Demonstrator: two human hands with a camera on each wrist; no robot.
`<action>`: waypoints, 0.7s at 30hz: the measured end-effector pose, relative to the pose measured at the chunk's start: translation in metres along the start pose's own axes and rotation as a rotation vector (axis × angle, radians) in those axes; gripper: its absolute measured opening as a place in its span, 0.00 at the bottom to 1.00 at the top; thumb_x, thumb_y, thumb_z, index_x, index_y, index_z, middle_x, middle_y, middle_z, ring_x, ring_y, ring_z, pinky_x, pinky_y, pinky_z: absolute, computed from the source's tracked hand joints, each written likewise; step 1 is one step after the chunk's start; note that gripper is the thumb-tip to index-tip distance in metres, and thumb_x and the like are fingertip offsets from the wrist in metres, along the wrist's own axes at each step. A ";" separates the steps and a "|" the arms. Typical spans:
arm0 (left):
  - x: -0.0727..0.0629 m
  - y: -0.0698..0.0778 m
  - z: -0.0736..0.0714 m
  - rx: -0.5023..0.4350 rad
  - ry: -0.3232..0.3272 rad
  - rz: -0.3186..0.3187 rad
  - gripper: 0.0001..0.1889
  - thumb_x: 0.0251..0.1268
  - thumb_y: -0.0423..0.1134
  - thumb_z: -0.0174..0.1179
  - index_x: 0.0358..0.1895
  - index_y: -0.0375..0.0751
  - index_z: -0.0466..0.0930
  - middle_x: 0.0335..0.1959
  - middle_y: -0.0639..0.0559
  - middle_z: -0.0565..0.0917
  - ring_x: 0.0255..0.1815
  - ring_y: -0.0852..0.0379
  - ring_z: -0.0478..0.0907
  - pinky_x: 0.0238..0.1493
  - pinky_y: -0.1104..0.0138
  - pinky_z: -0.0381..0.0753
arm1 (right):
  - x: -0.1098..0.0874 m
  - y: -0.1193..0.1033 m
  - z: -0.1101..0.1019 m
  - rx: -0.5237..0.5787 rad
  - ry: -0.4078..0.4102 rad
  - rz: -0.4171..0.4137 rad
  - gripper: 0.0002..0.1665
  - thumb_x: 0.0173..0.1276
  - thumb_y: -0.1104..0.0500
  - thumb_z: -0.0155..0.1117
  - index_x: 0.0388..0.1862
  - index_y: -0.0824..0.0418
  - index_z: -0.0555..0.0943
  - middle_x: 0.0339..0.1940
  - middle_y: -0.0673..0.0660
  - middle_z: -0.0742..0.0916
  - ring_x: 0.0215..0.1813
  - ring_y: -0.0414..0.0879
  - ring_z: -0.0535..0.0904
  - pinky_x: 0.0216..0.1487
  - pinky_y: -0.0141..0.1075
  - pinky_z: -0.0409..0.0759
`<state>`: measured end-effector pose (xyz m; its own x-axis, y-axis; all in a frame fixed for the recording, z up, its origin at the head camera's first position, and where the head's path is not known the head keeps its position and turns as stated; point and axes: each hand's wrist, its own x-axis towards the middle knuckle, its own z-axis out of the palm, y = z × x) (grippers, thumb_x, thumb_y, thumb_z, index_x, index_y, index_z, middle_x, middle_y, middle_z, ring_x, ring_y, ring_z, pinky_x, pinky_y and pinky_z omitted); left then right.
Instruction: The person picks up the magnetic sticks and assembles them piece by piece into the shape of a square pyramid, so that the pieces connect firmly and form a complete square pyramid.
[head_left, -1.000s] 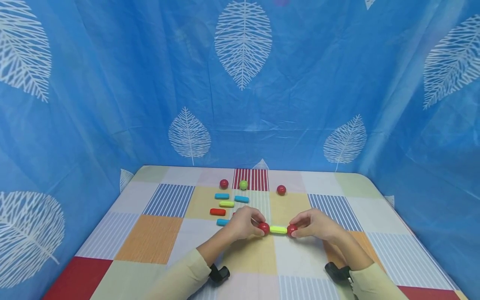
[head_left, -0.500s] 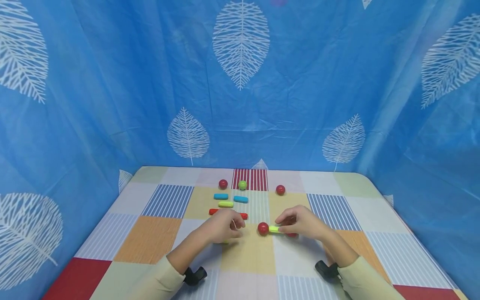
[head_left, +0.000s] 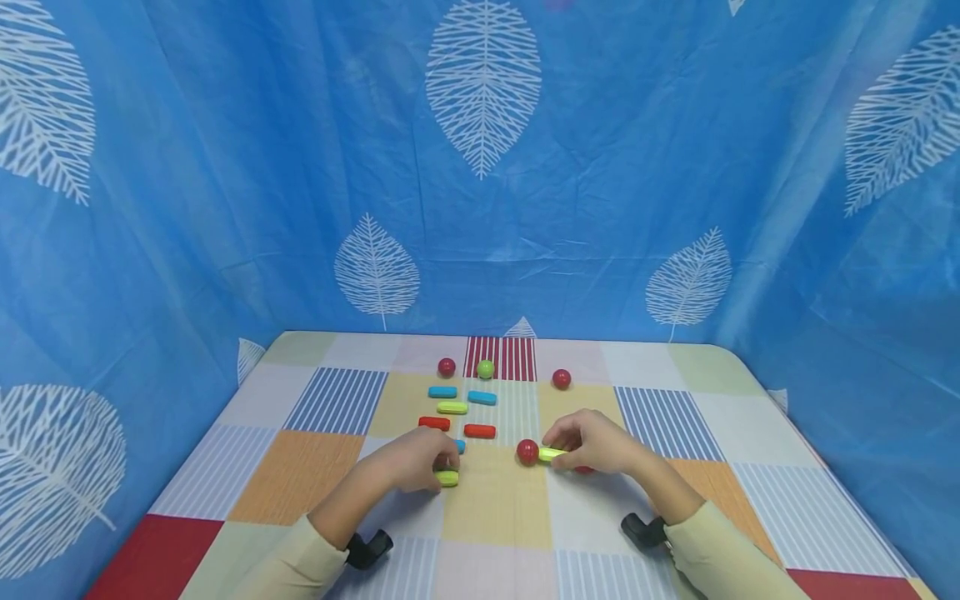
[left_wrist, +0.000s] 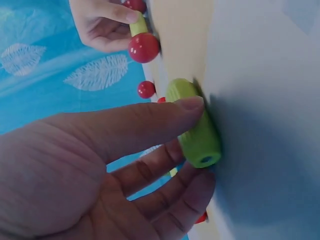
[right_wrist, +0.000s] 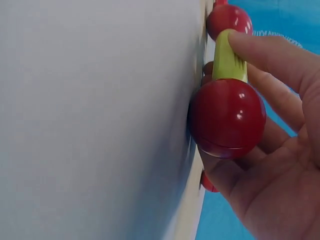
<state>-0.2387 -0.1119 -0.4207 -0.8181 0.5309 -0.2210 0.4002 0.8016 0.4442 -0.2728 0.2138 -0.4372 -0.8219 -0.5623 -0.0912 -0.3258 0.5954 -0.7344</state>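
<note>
My left hand (head_left: 420,458) pinches a yellow-green rod (left_wrist: 200,137) between thumb and fingers, low over the cloth; a hole shows in the rod's near end. My right hand (head_left: 598,442) grips another yellow-green rod (right_wrist: 229,62) by its middle. That rod has a red ball (head_left: 527,452) at its left end and a second red ball (right_wrist: 227,117) at its right end, mostly behind the fingers in the head view. Beyond my left hand lie a blue rod (head_left: 461,447), partly covered, and two red rods (head_left: 480,431).
Farther back are two blue rods (head_left: 482,398) and a yellow-green rod (head_left: 452,407). Behind them sit a red ball (head_left: 447,367), a green ball (head_left: 485,369) and another red ball (head_left: 562,379). A blue leaf-print curtain (head_left: 483,250) surrounds the patchwork-covered table (head_left: 498,517).
My left hand has let go of the left red ball, moved left and taken hold of a loose yellow-green rod. My right hand has shifted from the right ball onto the joined rod.
</note>
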 end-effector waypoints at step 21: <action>0.014 -0.005 0.002 -0.162 0.055 0.083 0.08 0.59 0.35 0.74 0.41 0.51 0.89 0.32 0.63 0.83 0.32 0.62 0.75 0.36 0.72 0.80 | -0.003 0.004 -0.004 0.036 0.204 0.285 0.10 0.67 0.61 0.71 0.46 0.50 0.88 0.47 0.53 0.88 0.48 0.49 0.81 0.44 0.40 0.84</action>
<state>-0.2513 -0.1076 -0.4272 -0.8082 0.5739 -0.1322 0.3991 0.6988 0.5937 -0.2733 0.2205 -0.4372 -0.9552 -0.2476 -0.1622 -0.0559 0.6891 -0.7225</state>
